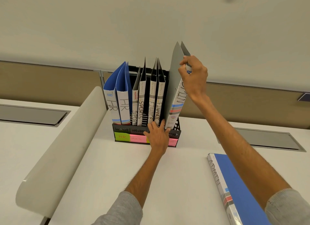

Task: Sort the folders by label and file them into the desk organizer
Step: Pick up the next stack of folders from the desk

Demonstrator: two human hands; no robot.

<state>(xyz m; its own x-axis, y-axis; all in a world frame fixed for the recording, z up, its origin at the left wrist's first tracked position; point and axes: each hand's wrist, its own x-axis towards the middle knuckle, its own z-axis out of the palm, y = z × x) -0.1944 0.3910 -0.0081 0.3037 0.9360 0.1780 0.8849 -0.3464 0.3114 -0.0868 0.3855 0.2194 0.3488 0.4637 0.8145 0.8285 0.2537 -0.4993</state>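
Here, the black mesh desk organizer [127, 129] stands on a white desk [109, 166], and everything else sits around it. Counting from the organizer's left end, its compartments hold two blue HR folders [117, 97], two SPORTS folders [140, 99] and two black FINANCE folders [156, 99], all standing with their spines facing forward.

At the organizer's right end, the grey ADMIN folder [174, 84] leans to the right with its lower end inside the last compartment. Its top rises well above the other folders. The right hand [192, 77] holds it near the top, with fingers and thumb curled round the upper spine. The left hand [157, 136] lies against the organizer's front rim, its fingers straight and spread, fingertips reaching the foot of the FINANCE folders.

Green and pink sticky notes [121, 136] line the organizer's base, partly covered by that hand. In front of the organizer and off to its right, a blue ADMIN folder [234, 183] lies flat on the desk.
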